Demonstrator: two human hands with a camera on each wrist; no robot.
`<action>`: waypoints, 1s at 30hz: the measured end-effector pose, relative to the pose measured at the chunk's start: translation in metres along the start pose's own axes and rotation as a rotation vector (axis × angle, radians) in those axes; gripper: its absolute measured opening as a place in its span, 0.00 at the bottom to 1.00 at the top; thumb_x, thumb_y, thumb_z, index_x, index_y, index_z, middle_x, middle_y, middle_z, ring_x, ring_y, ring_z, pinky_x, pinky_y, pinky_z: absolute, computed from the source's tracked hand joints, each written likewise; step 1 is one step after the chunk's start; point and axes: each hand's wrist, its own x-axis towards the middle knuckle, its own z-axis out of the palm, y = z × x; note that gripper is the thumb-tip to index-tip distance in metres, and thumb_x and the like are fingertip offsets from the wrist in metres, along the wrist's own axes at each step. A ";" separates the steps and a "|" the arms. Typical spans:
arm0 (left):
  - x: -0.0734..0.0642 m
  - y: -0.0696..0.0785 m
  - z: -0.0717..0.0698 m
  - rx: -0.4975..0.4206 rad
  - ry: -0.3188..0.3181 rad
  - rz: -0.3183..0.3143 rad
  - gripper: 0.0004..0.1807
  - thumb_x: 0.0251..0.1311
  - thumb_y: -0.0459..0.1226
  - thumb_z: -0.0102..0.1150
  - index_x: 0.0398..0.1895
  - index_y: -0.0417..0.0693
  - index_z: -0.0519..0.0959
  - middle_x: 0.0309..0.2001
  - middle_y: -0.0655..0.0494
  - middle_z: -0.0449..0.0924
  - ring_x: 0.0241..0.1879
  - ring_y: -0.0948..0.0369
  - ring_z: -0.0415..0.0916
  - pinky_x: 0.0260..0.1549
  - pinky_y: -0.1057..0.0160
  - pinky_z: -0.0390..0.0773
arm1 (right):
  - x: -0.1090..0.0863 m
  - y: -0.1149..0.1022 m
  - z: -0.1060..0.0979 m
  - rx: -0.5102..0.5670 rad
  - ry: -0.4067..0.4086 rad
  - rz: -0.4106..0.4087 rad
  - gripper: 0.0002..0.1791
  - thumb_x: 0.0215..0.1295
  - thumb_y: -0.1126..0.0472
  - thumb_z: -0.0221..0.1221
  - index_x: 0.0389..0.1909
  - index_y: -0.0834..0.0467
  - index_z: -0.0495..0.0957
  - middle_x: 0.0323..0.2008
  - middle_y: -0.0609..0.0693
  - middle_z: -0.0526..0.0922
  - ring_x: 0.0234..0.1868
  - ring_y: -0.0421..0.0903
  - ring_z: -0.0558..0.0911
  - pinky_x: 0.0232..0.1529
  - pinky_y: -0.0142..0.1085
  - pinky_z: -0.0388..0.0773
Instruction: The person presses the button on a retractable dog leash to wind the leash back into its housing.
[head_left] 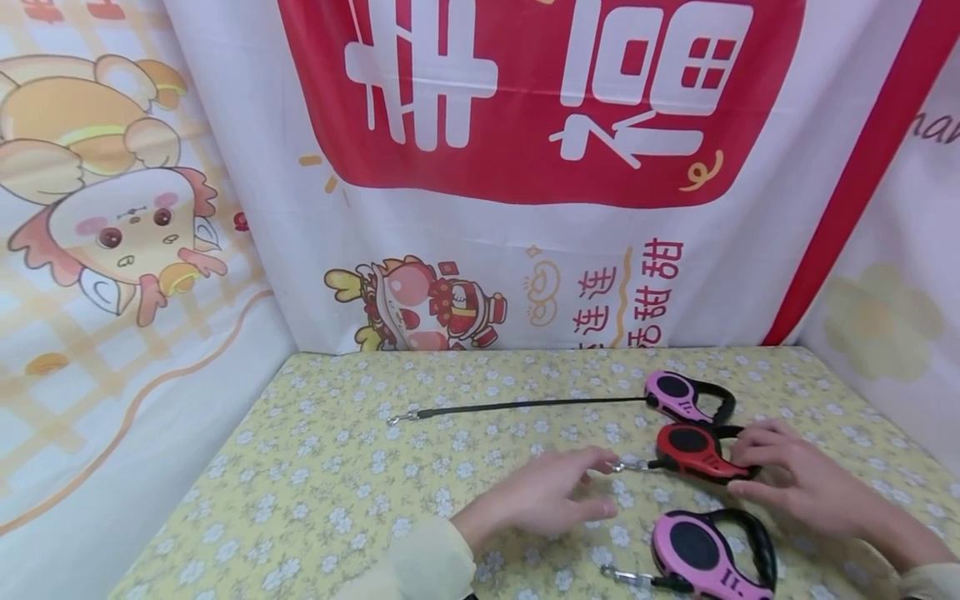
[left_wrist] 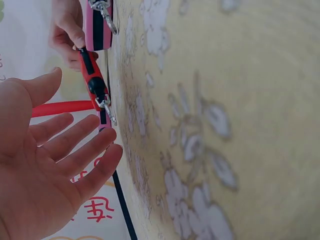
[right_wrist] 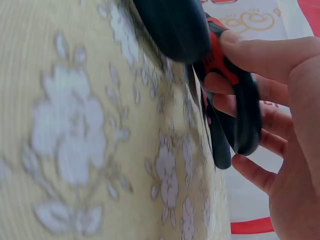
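Note:
A red and black retractable dog leash (head_left: 692,450) lies in the middle of three such leashes on the table. My right hand (head_left: 806,479) pinches its handle end, the thumb on one side and fingers (right_wrist: 225,103) on the other in the right wrist view. The metal clip (head_left: 632,466) of the red leash points left. Close by it is my left hand (head_left: 543,492), palm facing the leashes, fingers spread and loosely bent around nothing. Nearer to me lies a pink and black leash (head_left: 692,546) with its clip (head_left: 628,575) also pointing left.
Behind the red leash, another pink leash (head_left: 675,396) lies with its black cord (head_left: 525,405) drawn out leftward to a metal clip (head_left: 401,418). A flowered yellow cloth (head_left: 322,500) covers the table. Printed curtains (head_left: 480,225) hang along the back and both sides.

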 end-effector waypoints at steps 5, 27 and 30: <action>0.001 0.004 0.002 -0.024 -0.012 -0.008 0.35 0.74 0.58 0.59 0.80 0.67 0.64 0.74 0.71 0.73 0.66 0.66 0.78 0.64 0.61 0.80 | -0.004 0.010 -0.002 0.014 -0.068 0.017 0.14 0.53 0.48 0.80 0.36 0.29 0.86 0.45 0.31 0.81 0.53 0.27 0.69 0.46 0.35 0.76; -0.039 -0.054 -0.050 -0.224 0.291 -0.194 0.23 0.77 0.50 0.58 0.71 0.60 0.75 0.69 0.55 0.79 0.67 0.52 0.76 0.62 0.47 0.80 | 0.062 0.008 -0.011 0.284 -0.171 0.390 0.25 0.73 0.44 0.66 0.63 0.54 0.82 0.59 0.55 0.86 0.60 0.52 0.82 0.56 0.40 0.82; -0.046 -0.067 -0.060 -0.200 0.319 -0.253 0.23 0.78 0.49 0.58 0.71 0.59 0.75 0.69 0.53 0.79 0.68 0.51 0.75 0.64 0.44 0.79 | 0.067 0.015 -0.005 0.249 -0.179 0.409 0.28 0.73 0.43 0.66 0.64 0.56 0.80 0.61 0.59 0.85 0.64 0.63 0.79 0.61 0.57 0.79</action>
